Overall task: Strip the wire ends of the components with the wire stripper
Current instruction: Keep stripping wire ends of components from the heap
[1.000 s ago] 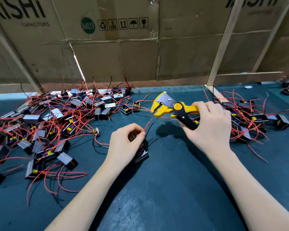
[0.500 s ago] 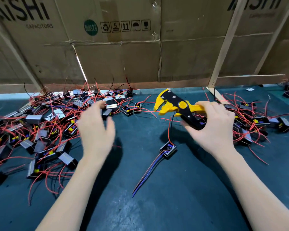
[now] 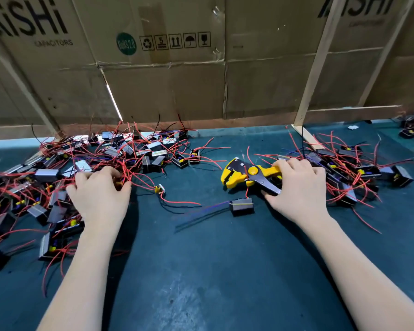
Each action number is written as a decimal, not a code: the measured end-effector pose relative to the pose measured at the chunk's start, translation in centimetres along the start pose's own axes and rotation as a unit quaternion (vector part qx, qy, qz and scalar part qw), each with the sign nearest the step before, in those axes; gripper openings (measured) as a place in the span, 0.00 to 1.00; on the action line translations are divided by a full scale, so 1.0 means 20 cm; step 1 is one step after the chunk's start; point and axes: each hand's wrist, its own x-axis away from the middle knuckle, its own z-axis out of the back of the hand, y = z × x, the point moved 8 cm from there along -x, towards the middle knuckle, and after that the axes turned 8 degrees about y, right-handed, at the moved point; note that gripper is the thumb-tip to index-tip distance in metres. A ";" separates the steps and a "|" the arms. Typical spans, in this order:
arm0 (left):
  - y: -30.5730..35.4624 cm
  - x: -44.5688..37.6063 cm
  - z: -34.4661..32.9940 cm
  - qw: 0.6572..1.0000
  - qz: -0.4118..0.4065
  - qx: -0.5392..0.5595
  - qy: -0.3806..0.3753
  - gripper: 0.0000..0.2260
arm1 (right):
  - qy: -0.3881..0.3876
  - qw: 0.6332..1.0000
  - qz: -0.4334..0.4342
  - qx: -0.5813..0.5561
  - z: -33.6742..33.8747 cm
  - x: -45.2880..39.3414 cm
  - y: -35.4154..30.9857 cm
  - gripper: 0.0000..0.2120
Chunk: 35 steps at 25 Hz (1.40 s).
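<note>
Cardboard wall [image 3: 167, 87] with "AiSHi" print fills 12 o'clock, wooden slats [image 3: 313, 65] leaning across it. Dark teal counter [image 3: 213, 271] takes the lower half, mostly bare at 6 o'clock. Big left pile of components [image 3: 58, 177] at 9 to 10 o'clock: black and grey boxed parts tangled in red wires. Smaller right pile [image 3: 359, 173] at 2 to 3 o'clock, same parts, red wires splayed out.

Two bare forearms enter from 6 o'clock. Left hand [image 3: 98, 194] lies palm down on the near edge of the left pile, fingers curled into red wires [image 3: 129, 173]; cannot tell if anything is actually pinched. Right hand [image 3: 296, 187] wraps the handles of the wire stripper [image 3: 246, 174], thumb under the grey lower handle. The stripper sits just right of centre, low over the counter, yellow head pointing toward 9 o'clock, jaws slightly parted.

One loose component [image 3: 242, 206] lies on the counter right below the stripper head, blue and black leads trailing toward 8 o'clock, blurred. A tiny yellow part [image 3: 158, 188] with thin leads lies between the left hand and that component.
</note>
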 end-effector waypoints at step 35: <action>-0.04 0.00 0.07 0.996 0.073 0.002 -0.042 0.09 | -0.025 0.998 -0.057 -0.022 0.00 -0.01 0.06 0.28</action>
